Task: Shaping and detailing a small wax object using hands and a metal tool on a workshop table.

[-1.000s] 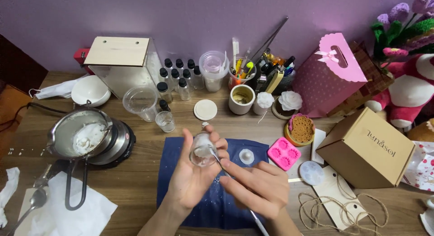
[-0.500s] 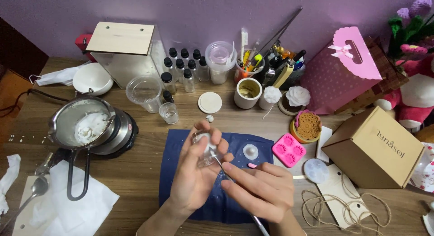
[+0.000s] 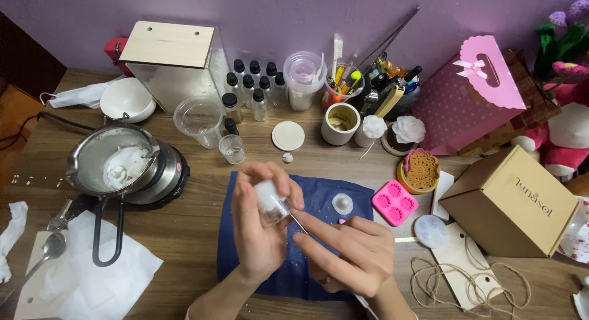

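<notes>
Over a dark blue cloth (image 3: 331, 200) spread on the wooden desk (image 3: 202, 222), my left hand (image 3: 261, 225) lifts a small clear glass jar (image 3: 272, 201), its grip closed around the jar's body with the thumb on the near side and the fingers curled over the far side. The jar is tipped, its mouth turned toward my right hand (image 3: 350, 252), which appears to be why I hold it off the cloth: the tilt gives the thin metal tool (image 3: 299, 223) a straight way in. My right hand pinches that tool narrowly between thumb and fingertips, the tip meeting the jar at its rim or just inside; I cannot tell which. Both wrists come up from the bottom edge, the hands close together above the cloth, which seems placed to catch the white flecks scattered across it.

A small round white disc (image 3: 342, 203) lies on the cloth just beyond my right hand, and a pink silicone mould (image 3: 394, 203) sits at its right edge. To the left, well apart, a metal pot (image 3: 116, 163) holding a white mass rests on a black hotplate (image 3: 175, 176). A cardboard box (image 3: 512, 203) stands at the right, coiled twine (image 3: 466, 283) near it.
</notes>
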